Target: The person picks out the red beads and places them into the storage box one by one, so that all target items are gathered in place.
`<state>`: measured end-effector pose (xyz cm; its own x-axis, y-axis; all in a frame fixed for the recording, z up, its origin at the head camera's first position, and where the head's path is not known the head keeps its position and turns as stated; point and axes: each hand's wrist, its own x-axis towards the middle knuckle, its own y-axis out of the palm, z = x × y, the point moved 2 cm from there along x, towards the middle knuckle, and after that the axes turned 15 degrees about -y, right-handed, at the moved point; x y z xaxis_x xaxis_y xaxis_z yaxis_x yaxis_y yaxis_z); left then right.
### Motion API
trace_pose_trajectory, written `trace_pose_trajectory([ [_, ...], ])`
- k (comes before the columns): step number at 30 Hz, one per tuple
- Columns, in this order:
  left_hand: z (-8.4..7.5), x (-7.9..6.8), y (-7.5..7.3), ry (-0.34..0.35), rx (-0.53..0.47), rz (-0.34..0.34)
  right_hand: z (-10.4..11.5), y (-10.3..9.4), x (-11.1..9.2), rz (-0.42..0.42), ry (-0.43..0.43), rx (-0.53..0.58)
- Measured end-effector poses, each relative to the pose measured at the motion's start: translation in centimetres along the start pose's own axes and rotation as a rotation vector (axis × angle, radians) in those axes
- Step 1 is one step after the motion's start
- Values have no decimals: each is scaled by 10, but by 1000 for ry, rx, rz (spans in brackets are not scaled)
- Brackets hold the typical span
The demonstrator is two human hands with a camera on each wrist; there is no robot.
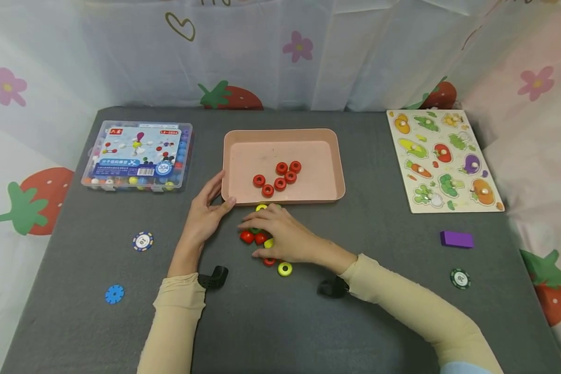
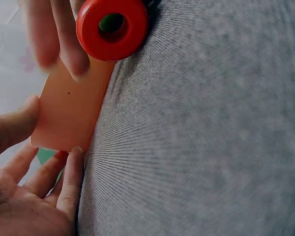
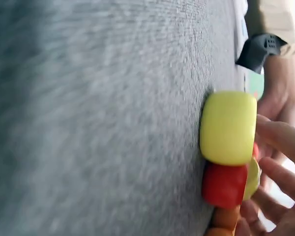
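Note:
My left hand (image 1: 203,217) holds the front left corner of a pink tray (image 1: 243,148), with thumb at the front edge and fingers along the left side. In the left wrist view the tray's corner (image 2: 64,118) lies between thumb and fingers. My right hand (image 1: 285,235) hovers over a small pile of beads in front of the tray, fingers spread and pointing left. Red beads (image 1: 247,237) and a yellow ring bead (image 1: 285,269) show around it; others are hidden beneath. The right wrist view shows a yellow bead (image 3: 228,128) beside a red bead (image 3: 224,185), fingers close behind.
Several red ring beads (image 1: 268,190) lie in the tray. A clear bead box (image 1: 137,156) stands at back left, a vegetable puzzle board (image 1: 444,161) at back right. Poker chips (image 1: 143,241), a blue disc (image 1: 115,294) and a purple block (image 1: 457,239) lie at the sides.

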<state>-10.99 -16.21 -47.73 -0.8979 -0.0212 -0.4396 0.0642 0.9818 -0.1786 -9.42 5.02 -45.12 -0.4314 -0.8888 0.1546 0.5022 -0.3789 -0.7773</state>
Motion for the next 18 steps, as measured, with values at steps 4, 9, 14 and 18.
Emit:
trace_pose_trajectory([
  [4,1,1,0,6,-7,4,1,9,6,57,12,-75],
  [9,0,1,0,13,-15,4,1,13,8,27,26,-81],
  [14,-1,0,0,11,-3,-1,-1,8,7,-71,8,8],
  [18,-1,1,1,9,4,-9,-5,-4,4,-191,19,71],
])
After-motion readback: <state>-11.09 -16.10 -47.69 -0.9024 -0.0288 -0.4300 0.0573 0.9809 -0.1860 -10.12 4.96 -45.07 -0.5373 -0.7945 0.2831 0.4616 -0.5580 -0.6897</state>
